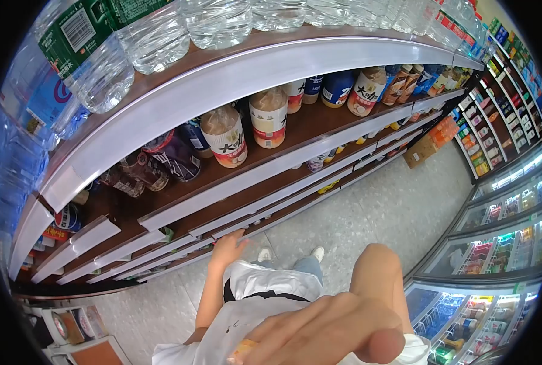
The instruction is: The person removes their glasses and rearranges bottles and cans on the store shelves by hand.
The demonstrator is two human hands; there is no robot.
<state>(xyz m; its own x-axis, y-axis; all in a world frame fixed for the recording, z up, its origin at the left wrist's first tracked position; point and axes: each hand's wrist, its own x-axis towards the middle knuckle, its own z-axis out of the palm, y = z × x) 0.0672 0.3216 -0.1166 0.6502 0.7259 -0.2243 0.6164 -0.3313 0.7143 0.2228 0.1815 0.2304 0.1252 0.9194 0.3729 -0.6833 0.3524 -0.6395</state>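
The left hand (227, 248) hangs low beside the white shelf rail (246, 205), its fingers loosely apart and nothing visible in its grasp; whether it touches the rail I cannot tell. The right hand (325, 328) looms close to the camera over the light, soft-looking shirt (222, 322), fingers stretched side by side toward the left (a yellow-orange patch shows by the fingertips), and I cannot tell whether it holds anything.

Beyond both hands, on the brown shelf (307, 125), a rounded plastic bottle (224, 137) reads "大咖" in bold black on white, above a red band. A similar bottle (268, 115) is turned so that its label shows mostly pale panels and a barcode. Farther right, another bottle (367, 91) also carries "大咖". To the left leans a dark purple bottle (176, 155) with pale lettering.

Above, clear ribbed bottles (216, 24) catch the light; a green label (76, 33) bears a barcode. Cardboard (421, 151) sits on the grey, mottled floor (398, 213).
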